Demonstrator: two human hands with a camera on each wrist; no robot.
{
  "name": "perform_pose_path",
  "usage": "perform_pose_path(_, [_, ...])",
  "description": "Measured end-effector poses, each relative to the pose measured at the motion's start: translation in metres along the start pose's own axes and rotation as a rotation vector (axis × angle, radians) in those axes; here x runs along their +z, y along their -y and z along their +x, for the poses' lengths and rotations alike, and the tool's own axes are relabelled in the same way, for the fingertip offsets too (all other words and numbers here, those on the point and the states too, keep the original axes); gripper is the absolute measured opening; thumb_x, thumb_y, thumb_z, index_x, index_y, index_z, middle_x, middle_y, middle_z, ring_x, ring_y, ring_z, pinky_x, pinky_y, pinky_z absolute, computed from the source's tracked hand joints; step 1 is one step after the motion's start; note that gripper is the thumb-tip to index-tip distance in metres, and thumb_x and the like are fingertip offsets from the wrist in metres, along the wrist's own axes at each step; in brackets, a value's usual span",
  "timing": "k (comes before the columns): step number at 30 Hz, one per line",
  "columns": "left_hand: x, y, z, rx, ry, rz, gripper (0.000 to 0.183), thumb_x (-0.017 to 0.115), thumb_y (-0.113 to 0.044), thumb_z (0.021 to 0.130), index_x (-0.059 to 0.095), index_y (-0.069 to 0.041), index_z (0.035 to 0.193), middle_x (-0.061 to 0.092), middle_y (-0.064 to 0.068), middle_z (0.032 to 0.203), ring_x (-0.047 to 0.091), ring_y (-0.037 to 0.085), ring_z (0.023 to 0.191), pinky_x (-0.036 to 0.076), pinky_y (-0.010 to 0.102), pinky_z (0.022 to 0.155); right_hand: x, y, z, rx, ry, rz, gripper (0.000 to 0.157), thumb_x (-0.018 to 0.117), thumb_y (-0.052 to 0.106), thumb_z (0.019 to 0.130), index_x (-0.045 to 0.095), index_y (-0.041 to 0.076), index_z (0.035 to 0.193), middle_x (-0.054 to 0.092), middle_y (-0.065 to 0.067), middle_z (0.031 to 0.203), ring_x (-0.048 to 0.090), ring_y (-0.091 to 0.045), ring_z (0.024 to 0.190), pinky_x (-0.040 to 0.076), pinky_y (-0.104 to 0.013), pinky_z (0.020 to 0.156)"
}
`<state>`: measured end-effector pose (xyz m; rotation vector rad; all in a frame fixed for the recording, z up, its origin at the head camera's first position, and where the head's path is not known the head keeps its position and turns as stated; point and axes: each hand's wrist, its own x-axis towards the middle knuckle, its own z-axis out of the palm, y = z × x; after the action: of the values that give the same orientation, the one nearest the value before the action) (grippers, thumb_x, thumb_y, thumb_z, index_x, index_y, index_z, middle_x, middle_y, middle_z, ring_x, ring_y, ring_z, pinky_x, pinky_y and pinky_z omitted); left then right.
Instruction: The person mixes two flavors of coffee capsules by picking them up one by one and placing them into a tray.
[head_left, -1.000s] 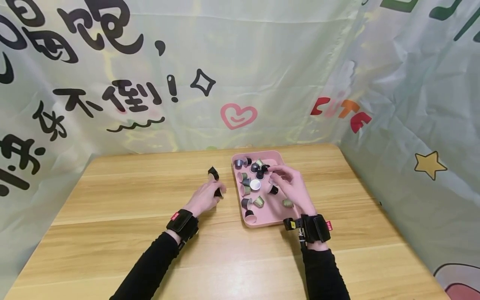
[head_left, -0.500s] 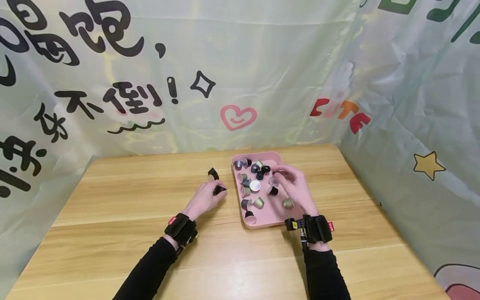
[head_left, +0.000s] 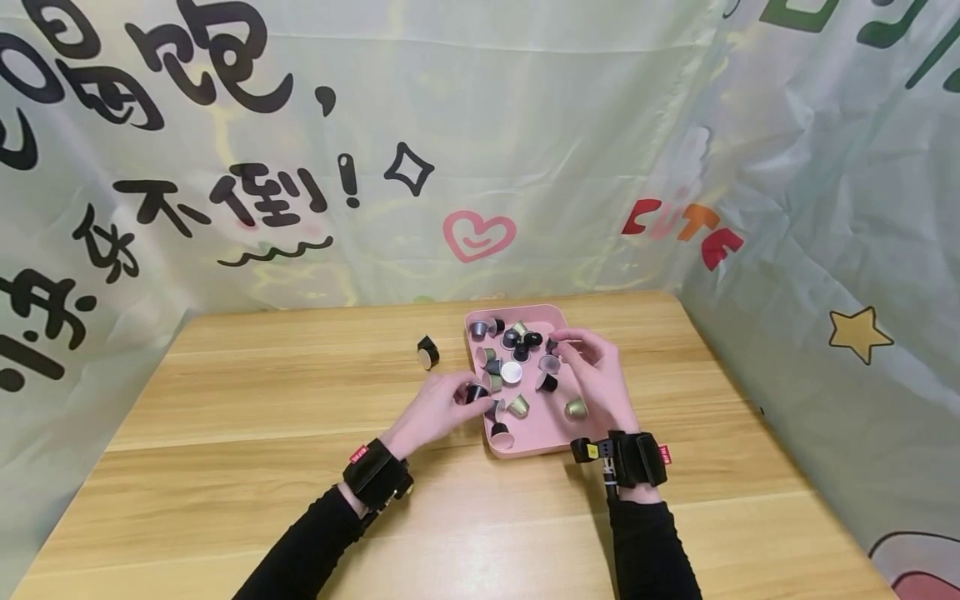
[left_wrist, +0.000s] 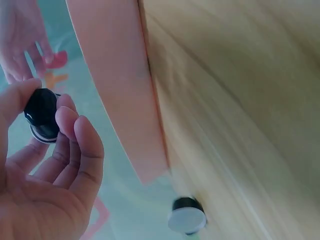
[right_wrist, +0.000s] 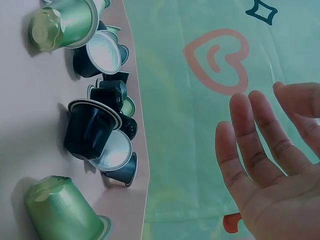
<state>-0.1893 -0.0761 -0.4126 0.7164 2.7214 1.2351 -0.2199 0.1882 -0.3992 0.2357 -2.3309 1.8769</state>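
Note:
Pinched between the thumb and fingertips of my left hand (head_left: 431,410) is a black coffee capsule (left_wrist: 42,110), held at the left edge of a pink tray (head_left: 542,429). My right hand (head_left: 596,379) hovers over the tray's right side. In the right wrist view its fingers are loosely extended and hold nothing. Below it in the head view is a clear or pale capsule (head_left: 549,364), and a dark one shows by the fingertips. The tray holds several capsules in black, grey and green, among them a green capsule (head_left: 576,408) and one with its white lid up (head_left: 511,372).
On the wooden table (head_left: 247,400), left of the tray, lies a black capsule with a pale lid (head_left: 428,357). A printed cloth (head_left: 570,167) hangs behind the table and along its right side.
My left hand has picked a black capsule up from the table and carried it right to the tray's edge. The right hand has barely moved, its fingers slightly further from the black capsules.

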Motion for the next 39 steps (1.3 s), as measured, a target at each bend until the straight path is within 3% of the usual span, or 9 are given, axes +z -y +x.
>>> perform_pose_path(4, [0.008,-0.007,0.0,0.037,0.037,0.04,0.016,0.07,-0.03,0.095,0.068,-0.016,0.104,0.046,-0.01,0.064,0.037,0.001,0.052,0.032,0.015,0.048,-0.001,0.001,0.0,-0.001,0.0,0.003,0.026,0.06,0.014,0.1,0.066,0.001,0.122,0.069,-0.013,0.123,0.067,-0.017,0.102,0.052,-0.02,0.092])
perform_pose_path(11, [0.019,-0.02,0.005,0.081,0.11,0.089,0.022,0.072,-0.029,0.093,0.068,-0.011,0.105,0.058,-0.006,0.072,0.046,0.001,0.057,0.041,0.016,0.048,-0.002,0.002,0.0,-0.025,-0.012,-0.001,0.025,0.061,0.013,0.1,0.066,0.001,0.121,0.069,-0.017,0.123,0.067,-0.007,0.096,0.054,-0.023,0.092])
perform_pose_path(14, [0.024,-0.025,0.009,0.097,0.141,0.111,0.022,0.073,-0.03,0.092,0.069,-0.011,0.103,0.062,-0.005,0.076,0.049,0.0,0.058,0.044,0.016,0.049,-0.002,0.002,0.0,-0.025,-0.017,-0.001,0.026,0.061,0.016,0.1,0.066,0.001,0.121,0.071,-0.013,0.12,0.067,-0.004,0.094,0.054,-0.025,0.092])
perform_pose_path(18, [0.029,-0.027,0.012,0.119,0.142,0.145,0.022,0.074,-0.034,0.091,0.065,-0.014,0.092,0.06,-0.007,0.075,0.048,0.0,0.06,0.043,0.015,0.054,-0.002,0.002,0.0,-0.029,-0.021,-0.006,0.025,0.062,0.017,0.1,0.067,0.002,0.12,0.073,0.006,0.109,0.067,-0.005,0.094,0.054,-0.027,0.093])
perform_pose_path(30, [0.038,-0.019,0.019,0.1,0.149,0.202,0.026,0.075,-0.038,0.089,0.066,-0.015,0.097,0.056,-0.008,0.07,0.042,0.001,0.056,0.037,0.016,0.051,-0.002,0.003,-0.001,-0.031,-0.016,0.003,0.025,0.061,0.015,0.1,0.067,0.001,0.12,0.07,0.017,0.103,0.066,-0.005,0.091,0.052,-0.02,0.088])
perform_pose_path(33, [0.039,-0.017,0.019,0.104,0.15,0.19,0.028,0.077,-0.033,0.088,0.068,-0.014,0.107,0.059,-0.007,0.072,0.046,0.0,0.06,0.039,0.016,0.055,-0.002,0.003,-0.001,-0.027,-0.014,0.003,0.025,0.061,0.015,0.1,0.067,0.001,0.12,0.071,0.011,0.106,0.066,-0.004,0.092,0.052,-0.02,0.089])
perform_pose_path(37, [0.038,-0.014,0.017,0.098,0.139,0.132,0.038,0.077,-0.026,0.088,0.067,-0.013,0.122,0.064,-0.007,0.076,0.053,0.0,0.066,0.044,0.016,0.063,-0.002,0.002,-0.001,-0.032,-0.014,0.006,0.026,0.061,0.014,0.1,0.066,0.0,0.121,0.071,-0.011,0.118,0.066,-0.004,0.092,0.052,-0.019,0.089])
perform_pose_path(39, [0.037,-0.012,0.016,0.105,0.121,0.124,0.04,0.077,-0.025,0.089,0.066,-0.013,0.125,0.064,-0.007,0.078,0.054,0.003,0.07,0.044,0.018,0.067,-0.002,0.002,-0.001,-0.035,-0.015,0.012,0.025,0.061,0.014,0.1,0.067,0.0,0.12,0.07,-0.017,0.12,0.066,-0.004,0.092,0.053,-0.019,0.088])
